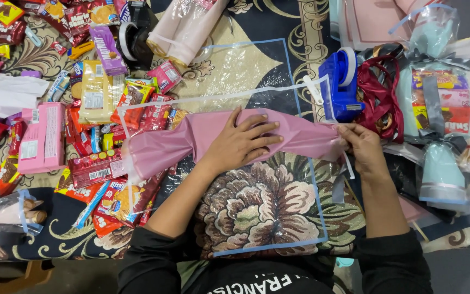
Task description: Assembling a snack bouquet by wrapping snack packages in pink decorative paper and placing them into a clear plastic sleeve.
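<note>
Item: pink tissue-paper bundle [191, 142], gathered into a long roll, lying crosswise at the middle of the counter [257, 212] on a clear plastic sheet with blue border [292, 71].

Left hand [240, 142]: flat on the roll's middle, fingers spread, pressing rather than gripping; grip wide.

Right hand [363, 148]: grip narrow, pinching the roll's right end together with a strip of clear tape.

Handling note: judged best done by keeping the left palm firm so the gathers do not spring open, and pulling the tape snug around the pinched end before letting go.

Adjacent: blue tape dispenser [341, 84] just beyond the right hand; dark red ribbon [379, 95] beside it; finished wrapped snack bouquets [436, 109] at the right edge; loose packets of biscuits and sweets [91, 136] over the left half; a pale pink paper roll [183, 27] at the far edge.
</note>
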